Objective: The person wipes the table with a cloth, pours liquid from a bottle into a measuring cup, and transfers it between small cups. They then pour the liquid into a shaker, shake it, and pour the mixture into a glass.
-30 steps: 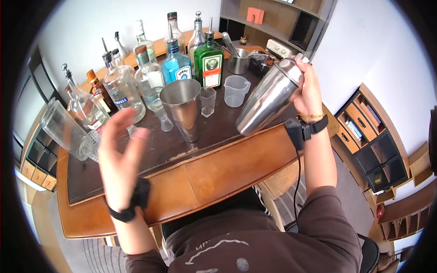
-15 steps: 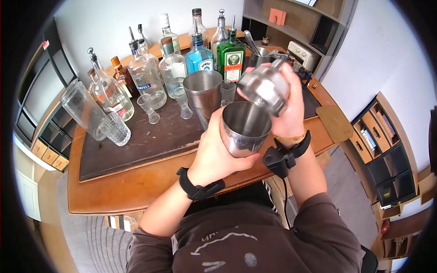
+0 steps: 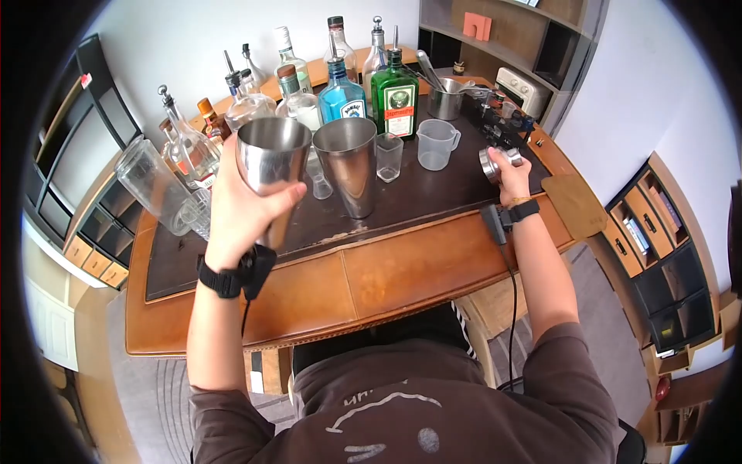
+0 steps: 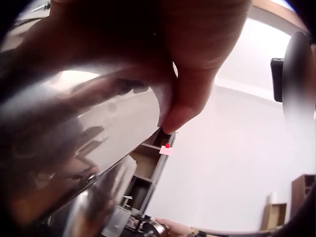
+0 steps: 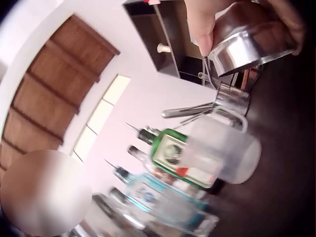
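The left hand (image 3: 243, 205) grips a polished steel shaker tin (image 3: 272, 162), its open mouth up, thumb across the front. In the left wrist view the tin (image 4: 113, 123) fills the lower left below the fingers. A second steel tin (image 3: 348, 170) stands on the table just right of the held one. At the table's right side the right hand (image 3: 513, 178) pinches the shaker's metal top (image 3: 495, 164). The right wrist view shows that metal top (image 5: 242, 49) between thumb and fingers, low over the dark surface.
Several bottles, among them a green one (image 3: 394, 100) and a blue one (image 3: 340, 99), line the back. A plastic measuring jug (image 3: 437, 145) and small glass (image 3: 389, 158) stand mid-table. A tall clear glass (image 3: 154, 185) is at left, a steel cup (image 3: 444, 102) at back right.
The left hand took hold of the shaker's body and carried it left. The right hand lifted off the metal top, then moved it right and lower, away from the body.
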Motion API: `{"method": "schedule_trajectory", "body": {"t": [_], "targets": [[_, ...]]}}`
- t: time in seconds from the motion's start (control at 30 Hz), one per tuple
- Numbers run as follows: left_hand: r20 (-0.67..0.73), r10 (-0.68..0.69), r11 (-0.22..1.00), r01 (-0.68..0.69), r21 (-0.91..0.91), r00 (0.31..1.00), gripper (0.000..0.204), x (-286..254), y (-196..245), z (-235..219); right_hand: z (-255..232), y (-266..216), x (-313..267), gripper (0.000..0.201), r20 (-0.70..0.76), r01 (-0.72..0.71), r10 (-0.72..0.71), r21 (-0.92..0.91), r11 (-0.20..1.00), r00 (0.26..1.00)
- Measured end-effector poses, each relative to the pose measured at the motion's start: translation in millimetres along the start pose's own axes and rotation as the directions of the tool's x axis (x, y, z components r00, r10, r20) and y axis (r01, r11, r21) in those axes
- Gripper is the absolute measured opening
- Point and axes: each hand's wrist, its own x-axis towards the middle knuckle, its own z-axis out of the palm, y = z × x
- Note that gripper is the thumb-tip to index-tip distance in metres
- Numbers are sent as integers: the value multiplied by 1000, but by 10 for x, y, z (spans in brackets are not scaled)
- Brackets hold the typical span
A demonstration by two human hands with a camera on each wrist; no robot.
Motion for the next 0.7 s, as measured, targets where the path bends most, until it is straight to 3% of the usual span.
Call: {"method": "schedule_trajectory", "body": {"t": [0.07,0.1,0.13,0.17,0.2,0.23,0.27,0.3,0.33,0.37,0.4,0.43,0.47,0.53,0.6,0.7], "targets": [[-40,53,996,-50,78,998,85,155,41,-5,-13,119,102,79,39,209,-207,-309,928,978],[-25,71,975,-64,214,997,84,246,45,-4,-10,127,119,79,42,207,-204,-304,930,978],[-6,86,935,-79,346,996,83,312,51,-7,-11,143,128,83,83,241,-228,-420,875,970],[95,-82,954,51,294,992,78,368,246,-27,-15,154,135,87,127,275,-246,-528,803,961],[93,-84,953,52,298,992,78,439,225,-8,-27,176,150,87,130,276,-244,-525,805,961],[121,156,827,-196,527,980,78,541,175,32,-37,202,161,88,162,293,-245,-565,771,956],[208,368,587,-400,704,906,77,642,127,76,-51,234,178,89,193,311,-245,-603,735,950],[266,435,485,-473,736,860,71,733,95,123,-67,277,206,89,195,313,-244,-602,735,950],[266,435,484,-472,737,861,71,821,64,178,-80,322,232,91,211,320,-242,-579,750,947],[376,507,261,-554,790,775,73,903,42,240,-91,346,245,92,226,326,-239,-556,765,944],[494,544,23,-601,799,678,75,929,103,290,-50,219,111,92,225,326,-239,-556,765,945],[570,434,-56,-611,790,697,69,922,167,347,-18,94,-40,93,169,300,-250,-603,739,953],[570,435,-56,-610,790,697,69,942,179,381,21,-32,-177,94,112,272,-264,-648,711,958],[712,456,-249,-692,678,534,64,1007,160,457,33,-90,-253,94,101,290,-300,-657,695,949],[720,469,-250,-706,663,511,58,1009,159,520,44,-139,-307,94,91,307,-335,-667,679,938],[800,430,-283,-779,559,418,50,972,184,550,89,-217,-397,92,118,372,-386,-620,691,915]]}}
